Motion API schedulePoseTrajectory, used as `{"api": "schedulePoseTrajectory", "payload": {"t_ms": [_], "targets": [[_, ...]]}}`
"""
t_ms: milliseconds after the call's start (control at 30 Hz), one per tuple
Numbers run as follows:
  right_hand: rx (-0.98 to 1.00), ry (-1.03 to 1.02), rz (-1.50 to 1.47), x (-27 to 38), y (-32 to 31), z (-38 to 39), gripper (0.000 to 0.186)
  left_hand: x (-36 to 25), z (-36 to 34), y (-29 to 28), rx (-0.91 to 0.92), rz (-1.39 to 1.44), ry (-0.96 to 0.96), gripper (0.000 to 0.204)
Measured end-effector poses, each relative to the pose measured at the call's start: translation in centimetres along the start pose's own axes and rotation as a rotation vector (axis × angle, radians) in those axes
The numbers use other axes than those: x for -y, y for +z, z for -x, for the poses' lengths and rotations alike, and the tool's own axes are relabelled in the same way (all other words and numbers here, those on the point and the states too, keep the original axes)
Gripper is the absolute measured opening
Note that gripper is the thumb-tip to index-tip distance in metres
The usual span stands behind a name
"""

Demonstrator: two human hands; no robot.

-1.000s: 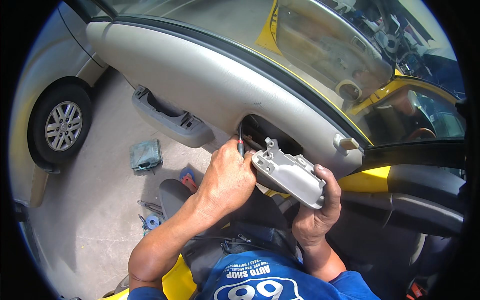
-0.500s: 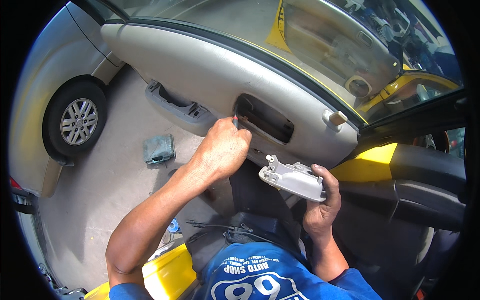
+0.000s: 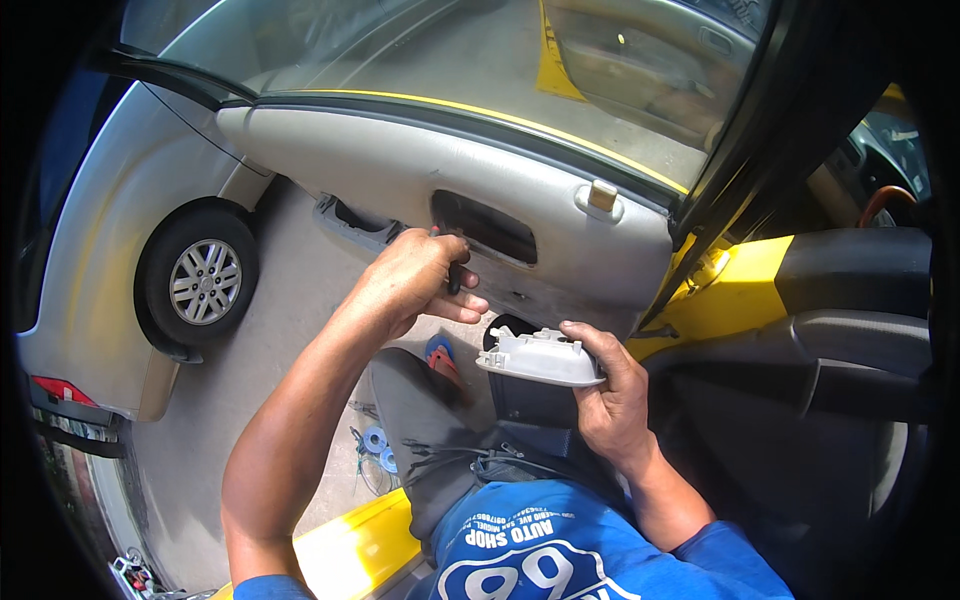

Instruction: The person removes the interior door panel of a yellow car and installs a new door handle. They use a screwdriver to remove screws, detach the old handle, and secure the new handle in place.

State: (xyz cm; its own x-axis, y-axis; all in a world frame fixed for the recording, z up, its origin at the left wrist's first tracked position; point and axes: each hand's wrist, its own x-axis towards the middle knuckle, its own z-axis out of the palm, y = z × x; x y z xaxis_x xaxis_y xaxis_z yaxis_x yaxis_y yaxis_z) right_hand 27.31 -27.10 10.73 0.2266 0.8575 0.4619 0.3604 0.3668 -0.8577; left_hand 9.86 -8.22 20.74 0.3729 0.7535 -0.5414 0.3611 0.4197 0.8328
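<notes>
My left hand (image 3: 425, 280) is closed around a slim black-and-red tool (image 3: 455, 277) whose exact kind I cannot make out; some fingers stretch out free of it. It is just in front of the grey car door panel (image 3: 350, 145), below the left end of the dark oval opening (image 3: 485, 228). My right hand (image 3: 612, 395) grips one end of a light grey plastic door handle housing (image 3: 540, 360), thumb on top. The housing is held apart from the door, below and right of the opening, with its clips and tabs facing up.
A grey door pull (image 3: 355, 222) projects from the panel to the left. A beige-tipped knob (image 3: 602, 197) is at its right. Yellow bodywork (image 3: 735, 275) and a dark seat (image 3: 760, 390) lie right. A silver vehicle's wheel (image 3: 203, 280) stands left. Blue-and-white rolls (image 3: 378, 440) lie on the ground.
My left hand has drawn away from the opening, its fingers loosening outward around the tool. My right hand still holds the housing, now slightly lower and further left. The whole view has shifted.
</notes>
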Motion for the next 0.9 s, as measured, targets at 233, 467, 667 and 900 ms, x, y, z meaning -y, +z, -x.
{"api": "schedulePoseTrajectory", "payload": {"t_ms": [233, 467, 667, 900], "targets": [[0.004, 0.05, 0.047, -0.2, -1.1, 0.4, 0.051, -0.7, 0.6, 0.3, -0.096, -0.217, -0.062, 0.049], [-0.006, 0.06, 0.037, -0.5, -1.0, 0.5, 0.054, -0.2, -0.2, 0.5, -0.142, -0.202, -0.053, 0.041], [0.023, 0.093, 0.036, -0.5, -1.1, 1.1, 0.054, 2.1, -0.1, 0.6, -0.226, -0.328, 0.167, 0.034], [0.03, 0.121, 0.007, -0.5, -1.0, 0.5, 0.053, 1.1, 0.5, -2.1, -0.115, -0.624, 0.146, 0.033]]}}
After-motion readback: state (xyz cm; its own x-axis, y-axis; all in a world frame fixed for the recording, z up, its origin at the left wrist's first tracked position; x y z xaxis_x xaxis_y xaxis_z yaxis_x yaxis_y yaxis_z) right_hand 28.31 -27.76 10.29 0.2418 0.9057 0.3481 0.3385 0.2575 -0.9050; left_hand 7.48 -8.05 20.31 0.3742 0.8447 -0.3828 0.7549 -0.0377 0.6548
